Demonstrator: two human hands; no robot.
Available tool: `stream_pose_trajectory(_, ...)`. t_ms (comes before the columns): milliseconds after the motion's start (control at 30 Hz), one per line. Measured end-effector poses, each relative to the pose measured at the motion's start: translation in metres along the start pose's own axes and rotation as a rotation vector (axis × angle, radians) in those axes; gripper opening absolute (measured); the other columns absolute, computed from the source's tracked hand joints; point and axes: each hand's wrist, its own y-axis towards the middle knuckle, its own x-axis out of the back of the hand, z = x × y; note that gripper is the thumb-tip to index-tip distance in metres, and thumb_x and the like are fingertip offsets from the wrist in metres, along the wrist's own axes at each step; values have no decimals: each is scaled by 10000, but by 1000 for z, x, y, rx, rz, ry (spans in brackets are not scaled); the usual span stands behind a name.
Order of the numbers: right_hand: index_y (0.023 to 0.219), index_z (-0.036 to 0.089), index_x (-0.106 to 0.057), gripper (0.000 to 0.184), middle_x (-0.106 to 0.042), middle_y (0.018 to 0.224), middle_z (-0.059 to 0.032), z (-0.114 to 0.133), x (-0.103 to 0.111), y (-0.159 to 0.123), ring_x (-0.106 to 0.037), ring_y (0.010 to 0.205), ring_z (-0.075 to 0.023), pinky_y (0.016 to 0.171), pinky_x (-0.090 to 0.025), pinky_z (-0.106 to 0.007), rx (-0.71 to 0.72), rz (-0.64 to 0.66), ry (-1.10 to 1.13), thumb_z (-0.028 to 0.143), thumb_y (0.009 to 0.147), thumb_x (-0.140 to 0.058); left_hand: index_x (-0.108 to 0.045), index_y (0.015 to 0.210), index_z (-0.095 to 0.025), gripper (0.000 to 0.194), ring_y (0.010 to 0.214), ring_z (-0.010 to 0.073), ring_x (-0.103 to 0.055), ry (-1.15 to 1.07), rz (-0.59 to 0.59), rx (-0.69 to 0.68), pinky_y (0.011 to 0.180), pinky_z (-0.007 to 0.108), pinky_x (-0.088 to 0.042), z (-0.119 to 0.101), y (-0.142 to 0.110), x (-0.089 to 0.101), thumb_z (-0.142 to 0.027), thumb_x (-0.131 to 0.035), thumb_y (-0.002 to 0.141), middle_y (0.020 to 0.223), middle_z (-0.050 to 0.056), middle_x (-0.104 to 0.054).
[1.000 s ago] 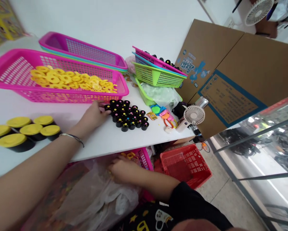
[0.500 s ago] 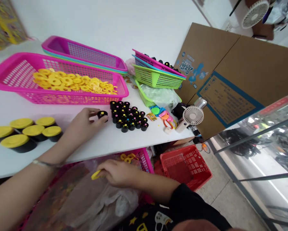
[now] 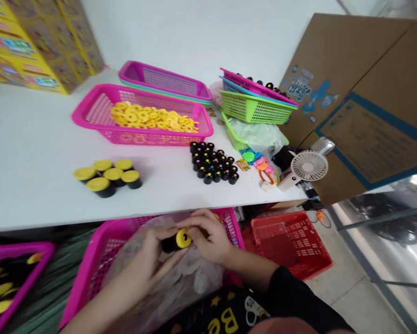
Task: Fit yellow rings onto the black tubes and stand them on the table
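Observation:
Both my hands meet below the table's front edge, over a clear plastic bag [image 3: 180, 283] in a pink basket [image 3: 90, 273] on my lap. My left hand [image 3: 149, 260] grips a small black cup [image 3: 169, 243]. My right hand [image 3: 208, 236] pinches a yellow ring [image 3: 183, 238] against the cup's end. On the white table [image 3: 30, 153] stands a cluster of small black cups [image 3: 212, 162], and to the left a group of black cups with yellow lids [image 3: 107, 176]. A pink basket of yellow rings [image 3: 149, 118] lies behind them.
Stacked pink and green baskets [image 3: 253, 104] stand at the back right, with a small white fan [image 3: 306, 167] and coloured bits beside them. A big cardboard box [image 3: 361, 102] is on the right, a red basket [image 3: 292, 246] on the floor, yellow boxes [image 3: 30, 51] at the far left.
My left hand lifted a black cup from the cluster and brought it down to my lap. My right hand took a yellow ring from the bag and joined it. The view shifted left.

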Motion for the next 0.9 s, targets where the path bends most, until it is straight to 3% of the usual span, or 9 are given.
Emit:
stream_pose_trajectory(100,1071,263,-819,279,-705,1058,-83,3,0,-3,-686,1016,-205,935,-604,-363,2,16,-10,438,1019,-608,-535,1203,-342,257,909,322,-819,-12,-30,-118,716,465,-708,-3,-4,1,-408,-634,976,1031,50,-780)
stream_pose_trajectory(233,1066,261,-842,223,-740,1010,-94,5,-2,-10,-711,907,-195,793,-603,-328,23,-82,0,382,1005,-665,-468,1272,-317,291,1096,313,-786,-22,-2,-168,880,479,-695,-6,-7,-1,-390,-624,1038,1171,100,-749)
stream_pose_trajectory(400,1017,260,-856,136,-777,952,-69,9,1,-11,-734,793,-152,671,-592,-262,130,-158,-58,321,982,-739,-435,1298,-269,357,1209,294,-698,-206,75,-81,985,487,-629,-4,-16,-12,-566,-487,1107,1282,138,-656)
stream_pose_trajectory(533,1038,265,-849,121,-796,950,-44,11,2,-9,-761,805,-137,669,-626,-232,260,-200,-124,257,983,-741,-445,1348,-291,281,1200,235,-638,-399,4,-1,1008,417,-582,-9,-21,-20,-471,-478,1135,1239,96,-599)
stream_pose_trajectory(667,1026,257,-851,125,-809,965,-47,13,3,-9,-752,756,-126,650,-642,-237,266,-199,-176,240,983,-734,-417,1382,-313,288,1244,221,-603,-495,-3,95,1044,409,-551,-15,-20,-27,-449,-490,1138,1267,81,-571)
stream_pose_trajectory(767,1011,255,-847,116,-809,947,-38,13,3,-10,-740,724,-112,593,-619,-215,257,-188,-220,255,990,-733,-339,1407,-336,292,1176,200,-637,-550,-18,-23,996,392,-551,-14,-15,-31,-403,-465,1153,1260,56,-602)
stream_pose_trajectory(900,1027,237,-831,112,-807,941,-38,13,2,-10,-749,745,-110,598,-618,-210,275,-184,-212,222,996,-725,-323,1406,-333,328,1060,175,-662,-467,-100,-174,913,349,-540,-11,-10,-34,-364,-512,1140,1174,27,-619)
